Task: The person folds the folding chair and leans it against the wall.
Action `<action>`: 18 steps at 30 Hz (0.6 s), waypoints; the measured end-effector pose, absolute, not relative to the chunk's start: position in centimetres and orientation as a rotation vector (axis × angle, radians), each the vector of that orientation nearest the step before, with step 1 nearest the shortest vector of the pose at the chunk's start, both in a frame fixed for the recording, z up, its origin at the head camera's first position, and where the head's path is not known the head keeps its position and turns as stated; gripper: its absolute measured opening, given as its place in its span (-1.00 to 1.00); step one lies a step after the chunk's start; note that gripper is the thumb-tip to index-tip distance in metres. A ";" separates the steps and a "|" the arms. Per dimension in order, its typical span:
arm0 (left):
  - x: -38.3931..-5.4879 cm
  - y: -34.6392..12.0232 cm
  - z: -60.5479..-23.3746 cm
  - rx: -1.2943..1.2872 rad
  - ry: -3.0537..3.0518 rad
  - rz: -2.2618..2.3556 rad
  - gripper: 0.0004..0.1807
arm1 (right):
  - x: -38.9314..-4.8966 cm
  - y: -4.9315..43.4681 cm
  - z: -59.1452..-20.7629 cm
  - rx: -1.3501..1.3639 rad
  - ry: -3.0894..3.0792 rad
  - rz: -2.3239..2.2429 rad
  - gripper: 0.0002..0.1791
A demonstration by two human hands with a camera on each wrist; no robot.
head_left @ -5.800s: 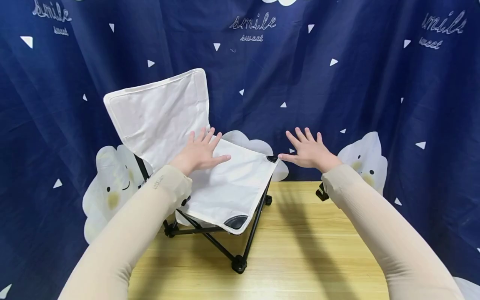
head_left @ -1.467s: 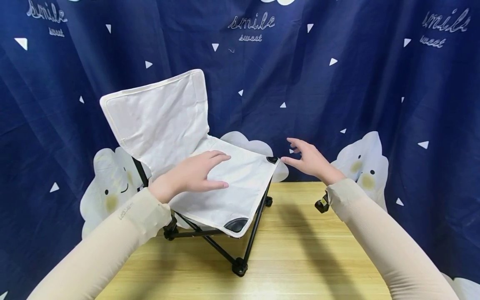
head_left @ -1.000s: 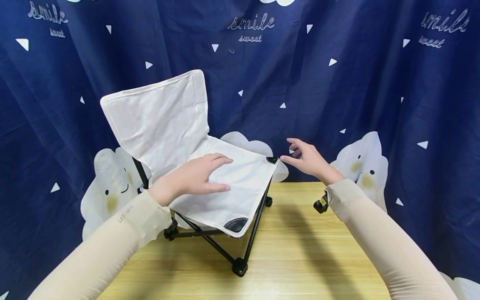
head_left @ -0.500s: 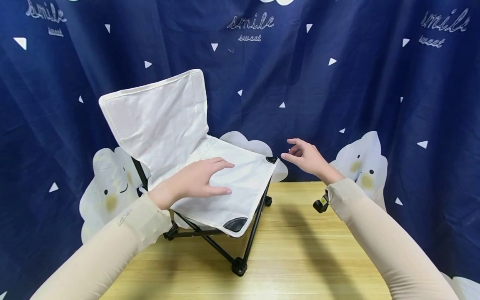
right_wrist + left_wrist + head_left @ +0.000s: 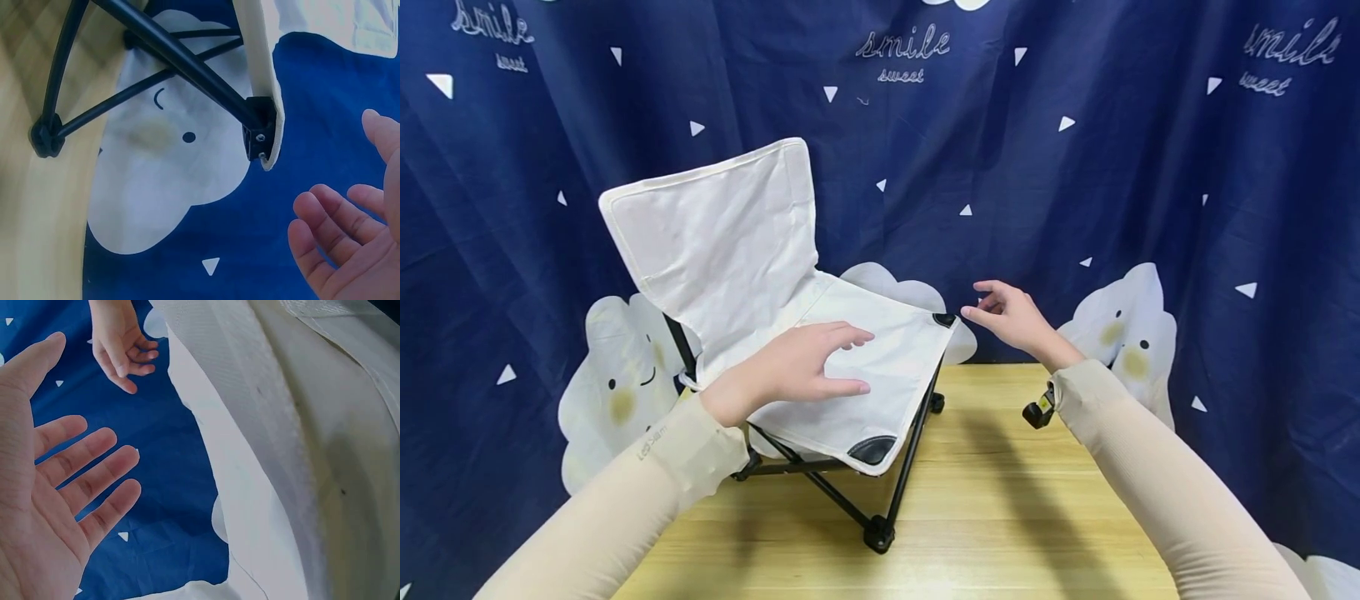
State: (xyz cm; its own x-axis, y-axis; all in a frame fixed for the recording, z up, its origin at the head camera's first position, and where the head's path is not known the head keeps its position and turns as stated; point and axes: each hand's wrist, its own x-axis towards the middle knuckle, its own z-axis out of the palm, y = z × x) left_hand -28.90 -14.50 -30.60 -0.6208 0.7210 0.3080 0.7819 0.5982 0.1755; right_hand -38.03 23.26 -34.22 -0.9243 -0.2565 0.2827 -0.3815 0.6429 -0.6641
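Observation:
A small folding chair [image 5: 880, 367] with white fabric and thin black legs stands on the wooden surface, its backrest [image 5: 722, 225] to the left. In the head view my left hand [image 5: 793, 367] is in front of the seat, palm turned to the right, thumb apart from loosely bent fingers, holding nothing. Just right of the seat's far corner patch [image 5: 943, 319] is my right hand [image 5: 1011, 318], its fingers loosely bent and nothing in them. The right wrist view has a gap between this hand [image 5: 344, 237] and the chair's black corner joint [image 5: 259, 131].
Wooden boards [image 5: 1000, 517] lie under the chair, with a shadow below the right arm. Behind hangs a dark blue curtain [image 5: 1075, 192] with white triangles, clouds and writing. A black wrist device [image 5: 1039, 410] shows below the right sleeve.
Both hands were spread with fingers pointing up; since then they have turned sideways and their fingers have relaxed. The left hand has sunk a little lately. The chair stays in place.

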 end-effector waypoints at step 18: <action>-27.6 -13.9 -30.6 -1.236 -2.601 -0.490 -0.30 | -37.6 22.9 -34.7 0.467 -2.675 1.187 -0.29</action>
